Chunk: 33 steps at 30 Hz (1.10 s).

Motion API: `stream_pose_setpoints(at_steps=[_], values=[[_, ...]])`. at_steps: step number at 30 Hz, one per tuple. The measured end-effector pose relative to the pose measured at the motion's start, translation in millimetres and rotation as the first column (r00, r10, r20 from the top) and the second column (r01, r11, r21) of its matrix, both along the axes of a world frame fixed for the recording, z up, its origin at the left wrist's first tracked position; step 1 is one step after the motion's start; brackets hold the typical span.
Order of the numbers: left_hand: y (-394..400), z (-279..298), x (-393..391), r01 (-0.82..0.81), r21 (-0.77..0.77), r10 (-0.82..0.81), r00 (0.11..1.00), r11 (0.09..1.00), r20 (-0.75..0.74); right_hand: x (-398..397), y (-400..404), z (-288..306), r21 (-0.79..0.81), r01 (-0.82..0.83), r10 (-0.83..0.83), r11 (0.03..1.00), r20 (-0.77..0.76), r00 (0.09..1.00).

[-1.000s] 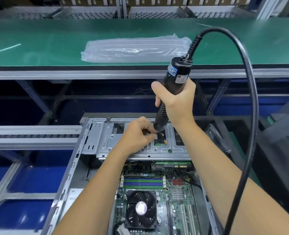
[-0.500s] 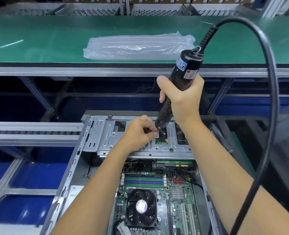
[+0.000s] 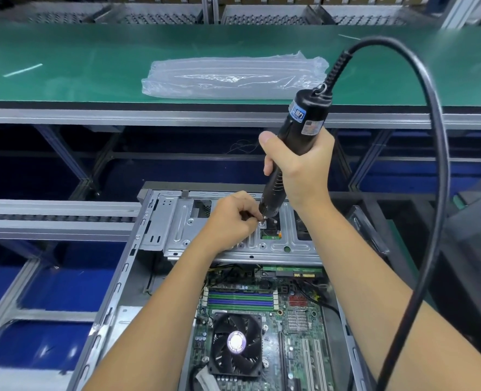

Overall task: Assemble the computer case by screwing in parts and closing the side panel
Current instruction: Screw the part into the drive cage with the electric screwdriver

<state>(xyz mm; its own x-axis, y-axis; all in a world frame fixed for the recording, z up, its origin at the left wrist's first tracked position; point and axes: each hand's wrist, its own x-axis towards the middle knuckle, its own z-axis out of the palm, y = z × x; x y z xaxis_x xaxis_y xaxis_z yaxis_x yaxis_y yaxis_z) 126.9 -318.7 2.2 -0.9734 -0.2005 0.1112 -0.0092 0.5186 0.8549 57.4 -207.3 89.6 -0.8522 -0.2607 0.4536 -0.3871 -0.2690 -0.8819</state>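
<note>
With the computer case (image 3: 149,249) open at 6 o'clock, the right hand (image 3: 301,170) grips the electric screwdriver (image 3: 293,153) while the left hand (image 3: 231,221) pinches a screw at the drive bracket (image 3: 183,235); screwing is under way, and the side panel appears not yet fitted.
</note>
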Motion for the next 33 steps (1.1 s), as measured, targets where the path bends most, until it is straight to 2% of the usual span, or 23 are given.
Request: stream_pose_setpoints(at_steps=[8, 12, 17, 19, 20, 21, 23, 24, 25, 27, 28, 30, 33], values=[[1.0, 2.4, 1.8, 0.041, -0.012, -0.041, 0.999, 0.999, 0.006, 4.6, -2.0, 2.2, 0.059, -0.092, 0.094, 0.994, -0.034, 0.995], [3.8, 4.3, 6.4, 0.005, 0.006, -0.005, 1.0, 1.0, -0.014, 6.1, -5.2, 5.3, 0.082, -0.127, 0.131, 0.989, -0.039, 0.991], [8.7, 20.8, 24.6, -0.02, -0.144, 0.023, 1.0, 0.989, 0.021, 7.3, -1.3, 7.8, 0.063, -0.13, 0.132, 0.99, -0.026, 0.991], [9.8, 32.9, 33.9, 0.109, -0.059, -0.099, 0.984, 0.992, 0.147, 8.7, -0.4, 8.8, 0.055, -0.129, 0.13, 0.99, -0.014, 0.991], [14.3, 37.1, 40.0, 0.23, 0.036, -0.23, 0.929, 0.973, 0.29, 9.2, 0.1, 9.6, 0.052, -0.126, 0.126, 0.991, -0.006, 0.992], [21.5, 38.3, 46.5, 0.331, 0.118, -0.348, 0.826, 0.936, 0.444, 9.4, 0.7, 10.1, 0.051, -0.123, 0.123, 0.991, -0.001, 0.992], [37.5, 27.7, 56.9, 0.437, 0.185, -0.439, 0.602, 0.88, 0.667, 9.2, 1.2, 10.6, 0.055, -0.116, 0.116, 0.992, 0.0, 0.993], [43.7, 18.7, 59.9, 0.416, 0.191, -0.418, 0.566, 0.889, 0.711, 9.5, 1.5, 10.8, 0.058, -0.114, 0.114, 0.992, 0.002, 0.994], [48.1, 10.4, 61.4, 0.349, 0.207, -0.385, 0.581, 0.914, 0.717, 9.7, 1.5, 11.3, 0.056, -0.111, 0.111, 0.992, 0.004, 0.994], [50.9, -1.0, 62.1, 0.107, 0.324, -0.316, 0.631, 0.94, 0.708, 10.1, 1.8, 11.7, 0.047, -0.105, 0.105, 0.993, 0.007, 0.994], [51.4, -3.7, 62.4, -0.022, 0.399, -0.296, 0.633, 0.917, 0.715, 10.2, 2.0, 11.5, 0.043, -0.1, 0.1, 0.994, 0.007, 0.995], [54.4, -9.6, 64.5, -0.232, 0.542, -0.289, 0.645, 0.807, 0.707, 10.3, 2.9, 10.8, 0.034, -0.091, 0.091, 0.995, 0.01, 0.996], [56.5, -18.8, 63.2, -0.379, 0.74, -0.249, 0.773, 0.556, 0.583, 8.9, 3.8, 9.9, 0.02, -0.076, 0.076, 0.997, 0.021, 0.997]])
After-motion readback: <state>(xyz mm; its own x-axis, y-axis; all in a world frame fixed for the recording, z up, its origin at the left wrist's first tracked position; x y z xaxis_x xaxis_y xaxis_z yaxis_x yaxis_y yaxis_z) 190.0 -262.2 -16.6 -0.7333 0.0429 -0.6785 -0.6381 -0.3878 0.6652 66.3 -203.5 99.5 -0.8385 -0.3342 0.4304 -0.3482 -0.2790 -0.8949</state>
